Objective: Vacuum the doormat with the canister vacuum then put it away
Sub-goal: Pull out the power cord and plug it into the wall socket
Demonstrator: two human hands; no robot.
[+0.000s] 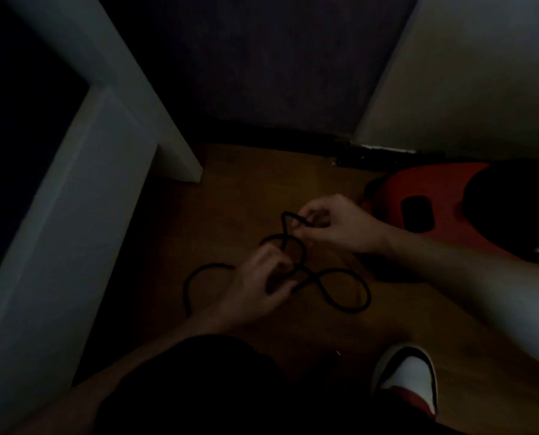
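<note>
In dim light at frame centre, both hands, left hand (258,279) and right hand (334,224), pinch a looped black cord (346,290); red canister vacuum (434,199) at right.

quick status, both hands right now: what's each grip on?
Left hand: closed, fingers curled round the black cord.
Right hand: closed, pinching a loop of the same cord.

cord (368,296) loops at frame centre, over the floor (230,189). canister vacuum (434,189) at right edge, wall (481,73) behind it. door frame (73,199) left. shoe (409,378) lower right.
</note>
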